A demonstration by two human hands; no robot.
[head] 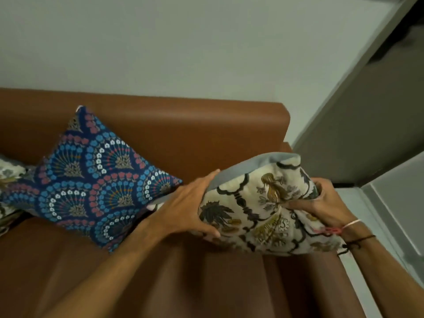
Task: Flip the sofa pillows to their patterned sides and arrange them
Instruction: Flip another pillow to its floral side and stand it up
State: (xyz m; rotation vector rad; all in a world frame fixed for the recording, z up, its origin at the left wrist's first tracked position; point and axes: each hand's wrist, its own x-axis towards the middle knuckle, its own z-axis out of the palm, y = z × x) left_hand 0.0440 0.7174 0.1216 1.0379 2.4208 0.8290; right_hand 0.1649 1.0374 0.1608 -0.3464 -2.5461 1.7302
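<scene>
The left hand (192, 207) grips the left edge of a cream pillow (259, 210) at lower right of the frame, while the right hand (325, 203) clamps its right side. Its printed face is turned up, its grey backing showing along the top edge. At centre left a blue pillow (91, 180) leans pattern-out on the brown sofa (195, 125); another printed pillow (9, 177) peeks in at far left.

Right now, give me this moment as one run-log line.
left hand: grips cream pillow left edge | right hand: grips right edge | pattern faces up | blue pillow: patterned, leaning on sofa back
</scene>
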